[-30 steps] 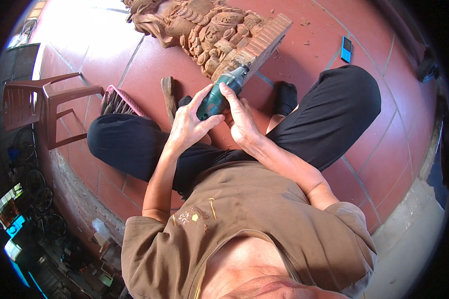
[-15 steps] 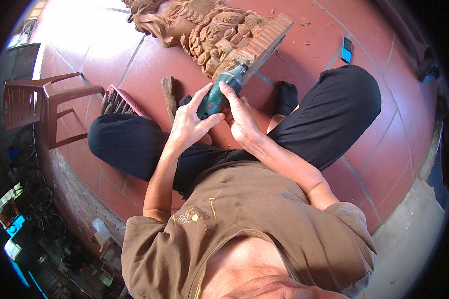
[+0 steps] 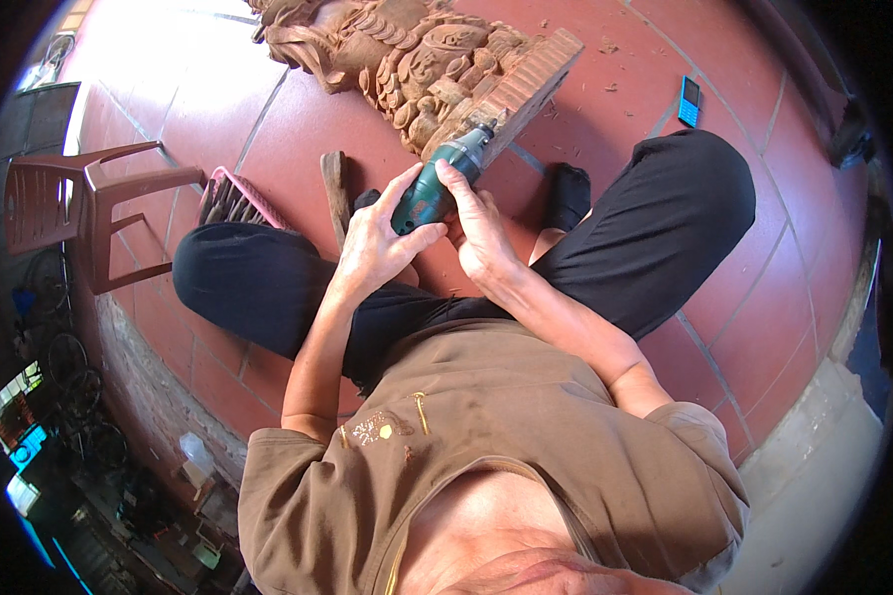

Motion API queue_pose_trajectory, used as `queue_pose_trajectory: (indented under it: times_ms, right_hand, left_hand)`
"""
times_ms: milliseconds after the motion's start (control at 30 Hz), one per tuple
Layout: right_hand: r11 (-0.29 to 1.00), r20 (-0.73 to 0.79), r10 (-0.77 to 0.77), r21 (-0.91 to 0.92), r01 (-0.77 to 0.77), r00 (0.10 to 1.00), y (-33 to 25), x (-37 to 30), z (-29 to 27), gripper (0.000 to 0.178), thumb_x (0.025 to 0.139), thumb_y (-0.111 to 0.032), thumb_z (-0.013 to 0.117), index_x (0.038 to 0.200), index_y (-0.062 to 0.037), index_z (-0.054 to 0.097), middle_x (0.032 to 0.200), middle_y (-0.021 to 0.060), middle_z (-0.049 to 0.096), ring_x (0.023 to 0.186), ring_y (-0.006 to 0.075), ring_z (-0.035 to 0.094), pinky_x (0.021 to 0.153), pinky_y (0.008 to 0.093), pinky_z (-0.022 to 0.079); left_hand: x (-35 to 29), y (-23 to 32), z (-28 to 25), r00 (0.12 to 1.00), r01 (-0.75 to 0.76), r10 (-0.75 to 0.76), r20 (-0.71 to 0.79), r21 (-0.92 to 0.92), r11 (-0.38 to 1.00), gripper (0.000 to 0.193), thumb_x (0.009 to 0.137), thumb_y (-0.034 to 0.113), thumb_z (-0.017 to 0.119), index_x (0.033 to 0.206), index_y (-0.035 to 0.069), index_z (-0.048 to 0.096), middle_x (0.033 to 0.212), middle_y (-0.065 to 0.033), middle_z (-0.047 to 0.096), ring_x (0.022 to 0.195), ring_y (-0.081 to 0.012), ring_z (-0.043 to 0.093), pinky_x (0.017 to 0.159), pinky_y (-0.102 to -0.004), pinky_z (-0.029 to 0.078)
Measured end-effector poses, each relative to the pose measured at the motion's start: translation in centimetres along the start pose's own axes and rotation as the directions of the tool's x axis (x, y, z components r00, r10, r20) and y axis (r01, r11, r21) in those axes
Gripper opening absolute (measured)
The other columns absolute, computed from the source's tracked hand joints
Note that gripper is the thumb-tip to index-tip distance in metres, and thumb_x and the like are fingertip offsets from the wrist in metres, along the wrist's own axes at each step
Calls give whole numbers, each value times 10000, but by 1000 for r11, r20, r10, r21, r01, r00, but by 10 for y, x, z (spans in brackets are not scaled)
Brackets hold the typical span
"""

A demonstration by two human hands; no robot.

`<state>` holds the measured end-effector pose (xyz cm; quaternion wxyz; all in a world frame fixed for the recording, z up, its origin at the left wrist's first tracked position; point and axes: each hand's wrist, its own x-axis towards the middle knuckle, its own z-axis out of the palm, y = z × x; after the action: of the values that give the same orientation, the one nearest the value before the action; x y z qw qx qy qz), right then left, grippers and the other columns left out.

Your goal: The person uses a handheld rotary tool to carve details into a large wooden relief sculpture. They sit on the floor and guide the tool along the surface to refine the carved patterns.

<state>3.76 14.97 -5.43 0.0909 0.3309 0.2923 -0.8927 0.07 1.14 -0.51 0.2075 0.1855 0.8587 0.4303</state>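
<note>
Both of my hands grip a dark green rotary tool [image 3: 429,197] with a grey nose, which points up and to the right. My left hand [image 3: 375,238] is wrapped round its rear end from the left. From the right, my right hand [image 3: 474,220] closes on its body, the thumb lying along the top near the nose. Just past the tool's tip lies a reddish-brown wood carving [image 3: 437,69] on its side, its ridged base turned toward me. Whether the tip touches the base I cannot tell. My fingers beneath the tool are hidden.
A pink basket [image 3: 251,196] of slim tools stands left of a wooden mallet or stick [image 3: 336,193]. Farther left is a brown plastic chair [image 3: 94,208]. A blue phone [image 3: 690,100] lies on the red tiled floor [image 3: 754,218] at the right. Wood chips are scattered near the carving.
Almost nothing differs. The view has shifted very slightly; both hands still hold the rotary tool in the same place by the carving's base.
</note>
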Motion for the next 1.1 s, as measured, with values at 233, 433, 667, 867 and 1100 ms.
queue_pose_trajectory:
  times_ms: [233,433,667,867,1100]
  right_hand:
    - [1000,-34,25,3,-24,999,-4,-2,8,438,799,-416,765,1004,-62,610,890,11,588,794,111,584,623,282,499]
    - [999,-1,24,30,-24,1000,-2,4,6,446,791,-399,777,1013,-52,606,914,19,579,815,114,571,659,295,498]
    - [999,38,-34,17,33,999,-1,9,7,429,802,-380,773,1009,-43,605,921,27,592,813,116,580,688,294,500]
    - [999,8,-2,40,2,1000,-1,6,6,428,805,-385,770,1032,-56,616,932,26,605,817,116,592,690,297,510]
    - [1000,-18,24,-8,-25,1000,-3,0,0,445,798,-407,771,1054,-76,618,940,16,611,833,118,600,679,298,511]
  left_hand:
    - [0,-3,1,998,-28,29,-48,36,999,732,744,276,780,1364,39,471,974,-224,673,896,-316,675,823,-375,508]
    - [0,5,-1,995,100,-100,6,-49,994,729,753,272,772,1379,52,472,1071,-164,667,988,-214,645,890,-337,485]
    - [0,0,2,998,36,-36,-59,-3,999,729,756,262,769,1383,53,463,1040,-178,671,951,-234,657,870,-344,495]
    - [-1,-1,3,998,14,-15,-53,-20,1000,733,753,274,770,1379,53,458,1012,-221,669,902,-304,677,835,-372,508]
    - [-2,3,1,1000,21,-20,-14,8,1000,738,744,276,780,1370,43,466,974,-233,669,908,-317,673,831,-384,505]
